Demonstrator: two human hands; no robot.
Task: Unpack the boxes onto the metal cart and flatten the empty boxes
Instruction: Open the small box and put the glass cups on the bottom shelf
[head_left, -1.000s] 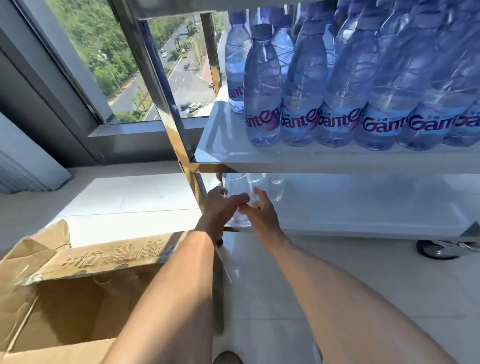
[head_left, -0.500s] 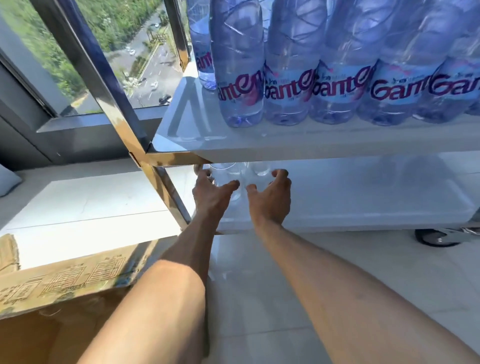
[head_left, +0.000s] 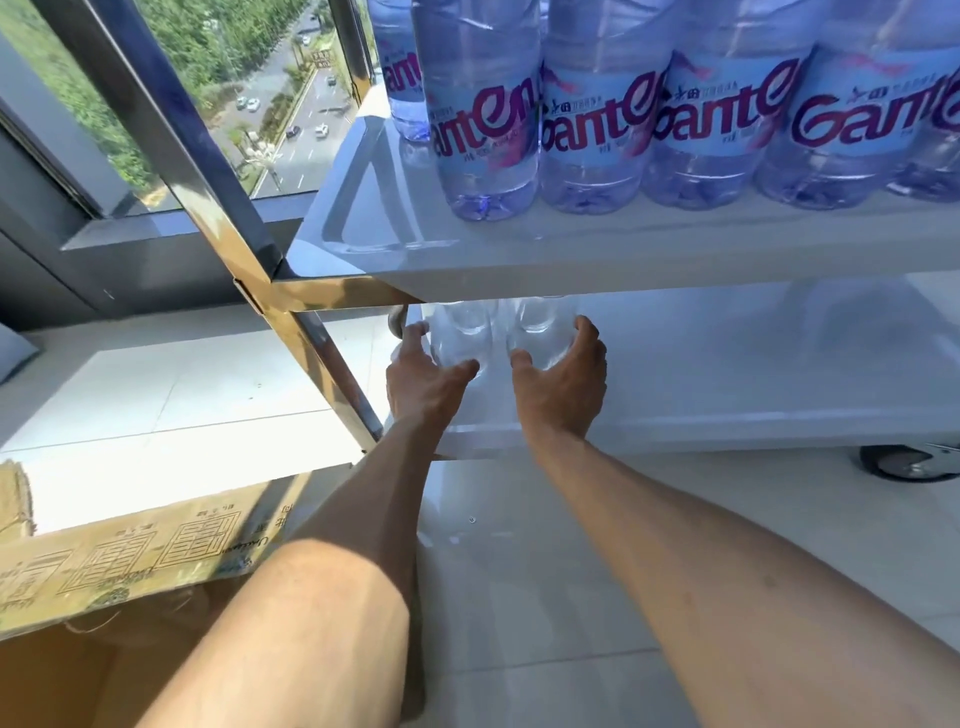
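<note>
Clearly the metal cart (head_left: 332, 296) dominates, its gold-edged frame carrying two white shelves beside the window (head_left: 156, 78). Its upper shelf (head_left: 623, 249) is packed with upright Ganten water bottles (head_left: 483, 104) standing shoulder to shoulder, likely so that more fit. Low at the left, the cardboard box (head_left: 119, 561) sits open on the floor, close enough to reach from. On the lower shelf (head_left: 727, 374), two clear bottles (head_left: 462, 338) stand side by side near the left corner. The left hand (head_left: 421, 379) curls round the left one, thumb in front, and the right hand (head_left: 561, 379) cups the right one; both appear to be seating the pair into the corner, starting a tidy row.
</note>
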